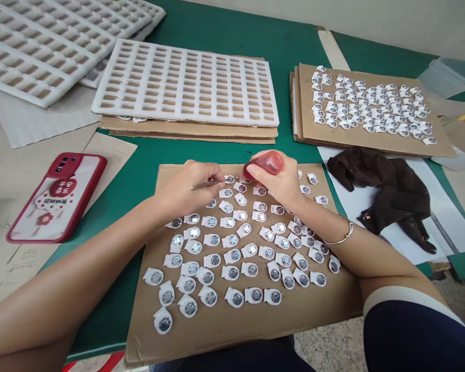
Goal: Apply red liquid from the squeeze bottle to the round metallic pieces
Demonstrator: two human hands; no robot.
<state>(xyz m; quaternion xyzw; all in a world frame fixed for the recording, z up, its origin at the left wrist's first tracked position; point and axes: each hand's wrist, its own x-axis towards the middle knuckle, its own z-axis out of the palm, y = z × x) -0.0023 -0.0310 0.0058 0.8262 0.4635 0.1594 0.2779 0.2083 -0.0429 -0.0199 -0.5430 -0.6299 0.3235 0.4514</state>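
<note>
My left hand (199, 187) pinches slim metal tweezers (207, 184), their tips hidden by my fingers near a small white piece with a round silver disc (229, 179). My right hand (281, 178) is wrapped round a soft, translucent red squeeze bottle (270, 163). The bottle tilts down to the left, its lower end close to the top row of pieces. Both hands are over the far part of a cardboard sheet (294, 320). Several rows of the same white pieces with silver discs lie on this sheet, some of them partly covered by my hands.
A white foam grid tray (186, 85) rests on stacked cardboard behind my hands. More grid trays (50, 46) overlap at far left. At right stands another cardboard stack (306, 126) bearing similar pieces, with dark brown gloves (395, 191) before it. A red-cased phone (58, 199) lies left.
</note>
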